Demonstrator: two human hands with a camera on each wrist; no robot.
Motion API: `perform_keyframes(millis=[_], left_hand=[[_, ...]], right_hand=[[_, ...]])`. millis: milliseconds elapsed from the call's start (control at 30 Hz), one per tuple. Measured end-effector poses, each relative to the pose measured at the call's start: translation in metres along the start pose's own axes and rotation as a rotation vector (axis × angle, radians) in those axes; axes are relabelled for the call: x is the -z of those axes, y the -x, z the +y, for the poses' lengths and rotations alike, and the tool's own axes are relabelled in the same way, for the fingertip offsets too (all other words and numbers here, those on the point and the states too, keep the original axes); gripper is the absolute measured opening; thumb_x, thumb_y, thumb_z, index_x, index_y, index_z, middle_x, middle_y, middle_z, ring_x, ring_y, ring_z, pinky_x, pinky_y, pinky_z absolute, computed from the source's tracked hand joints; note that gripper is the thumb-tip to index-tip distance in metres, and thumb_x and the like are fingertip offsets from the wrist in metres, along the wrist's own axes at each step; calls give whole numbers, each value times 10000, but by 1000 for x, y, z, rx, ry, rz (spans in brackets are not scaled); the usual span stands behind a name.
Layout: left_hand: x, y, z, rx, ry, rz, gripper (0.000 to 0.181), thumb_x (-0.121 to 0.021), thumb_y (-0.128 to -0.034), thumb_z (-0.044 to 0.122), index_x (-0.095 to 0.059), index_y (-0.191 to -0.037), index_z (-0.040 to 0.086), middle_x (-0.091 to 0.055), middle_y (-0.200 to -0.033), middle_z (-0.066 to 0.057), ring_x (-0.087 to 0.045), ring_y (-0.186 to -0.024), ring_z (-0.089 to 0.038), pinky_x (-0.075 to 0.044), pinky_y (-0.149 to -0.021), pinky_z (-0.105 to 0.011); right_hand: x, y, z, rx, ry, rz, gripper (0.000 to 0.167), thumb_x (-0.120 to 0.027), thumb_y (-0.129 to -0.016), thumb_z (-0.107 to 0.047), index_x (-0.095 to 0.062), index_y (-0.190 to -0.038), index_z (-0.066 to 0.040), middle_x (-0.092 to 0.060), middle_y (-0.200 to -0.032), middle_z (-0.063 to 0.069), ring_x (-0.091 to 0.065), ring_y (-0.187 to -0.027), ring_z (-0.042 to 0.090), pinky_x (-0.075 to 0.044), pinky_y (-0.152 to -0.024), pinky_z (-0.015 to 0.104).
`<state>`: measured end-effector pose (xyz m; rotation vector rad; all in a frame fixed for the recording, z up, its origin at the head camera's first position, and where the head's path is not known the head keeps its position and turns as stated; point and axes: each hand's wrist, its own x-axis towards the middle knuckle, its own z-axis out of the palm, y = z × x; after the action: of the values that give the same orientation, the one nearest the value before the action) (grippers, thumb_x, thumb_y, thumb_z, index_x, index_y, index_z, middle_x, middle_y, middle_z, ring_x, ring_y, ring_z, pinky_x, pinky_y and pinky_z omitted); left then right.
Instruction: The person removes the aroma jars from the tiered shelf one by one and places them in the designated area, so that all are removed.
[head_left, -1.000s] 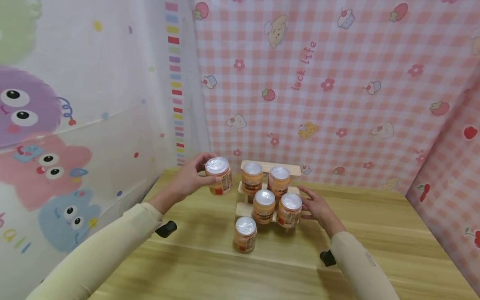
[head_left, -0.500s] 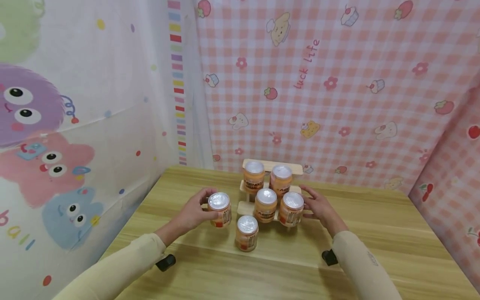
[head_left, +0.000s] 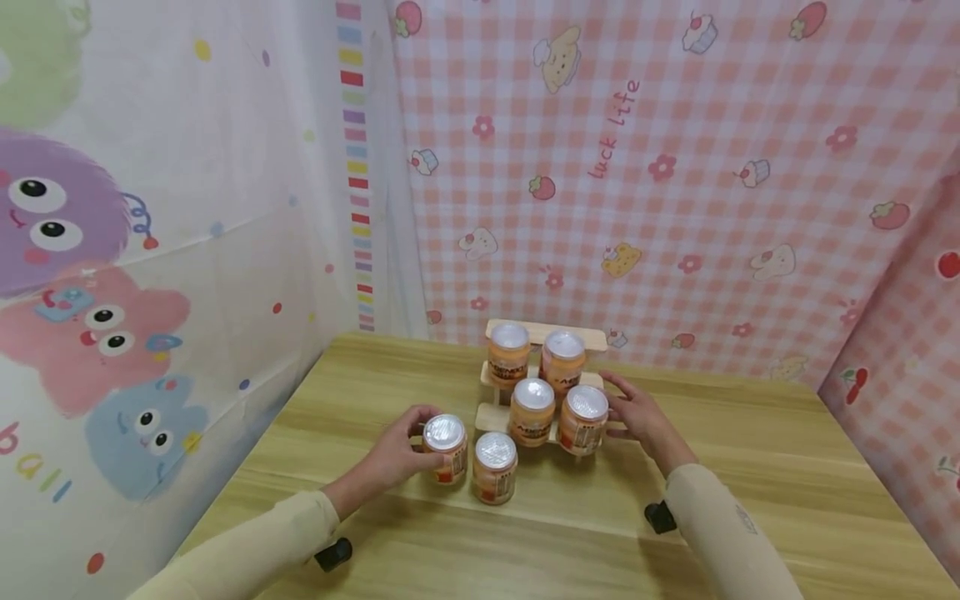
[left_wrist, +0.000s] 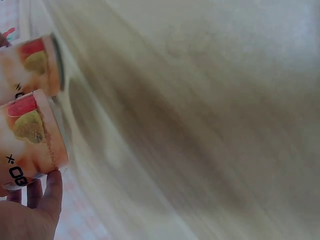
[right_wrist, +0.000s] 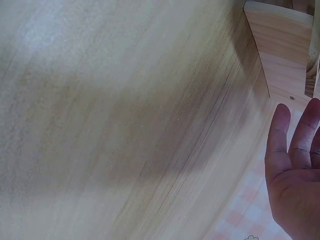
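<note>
Orange can (head_left: pixel 453 457) is just beside another can (head_left: pixel 494 470), near wooden rack (head_left: pixel 491 419).

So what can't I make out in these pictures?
Head view: far fingertips of the left hand, behind the held can.
Head view: parts of the wooden rack, behind the cans on it.
Left wrist view: part of the held can, cut off by the left edge.
Right wrist view: part of the right hand, beyond the right edge.

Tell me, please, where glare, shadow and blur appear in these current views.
Head: bright glare on the cans' silver lids; left wrist: dark shadow across a soft, blurry tabletop, the nearer can looking crisper; right wrist: broad shadow, pale glare upper left.
</note>
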<state>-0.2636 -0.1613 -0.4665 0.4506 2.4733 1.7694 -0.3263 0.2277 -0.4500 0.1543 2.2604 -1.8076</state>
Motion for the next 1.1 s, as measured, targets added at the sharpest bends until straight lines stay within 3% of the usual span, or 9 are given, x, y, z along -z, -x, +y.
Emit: perform_keyframes(millis=[400,667,867,1100], left_hand=[[-11,8,-12,5,15,-44,643,-834,-756,19,-500,-1306,-10,-573,-1231,-146,-546,-1143,-340,-515,-918,-392],[-4,-2,-10,21,44,-119,778,-797,-855,158,-348,-1466,-16,-462,-1393,-232,-460,-1273,-388,-413,-1039,-498],[5,-11,-7,-11,19,-96,726,-741,-909,189,-341,-1473,-33,-435,-1395,-306,-425,-1307,-445,-384,-1059,-540],[11,-21,0,-4,19,-61,691,-728,-912,157,-361,-1472,-12,-453,-1379,-282,-456,-1286,-416,-412,-1038,-524]], right_hand=[[0,-1,3,-5,-15,-2,569,-500,-1055,-278,-286,-1572,-172,-436,-1465,267,-639,-956,174,-520,-902,503],[2,-1,0,4,-11,-7,579,-497,-1056,-288,-274,-1575,-163,-457,-1434,282,-638,-951,177,-503,-920,537],[3,0,-1,8,-15,-6,589,-510,-1051,-297,-278,-1574,-161,-485,-1413,273,-641,-944,171,-500,-924,543],[1,-2,2,16,-16,2,585,-519,-1047,-302,-295,-1569,-159,-507,-1400,265,-648,-936,165,-512,-908,533]])
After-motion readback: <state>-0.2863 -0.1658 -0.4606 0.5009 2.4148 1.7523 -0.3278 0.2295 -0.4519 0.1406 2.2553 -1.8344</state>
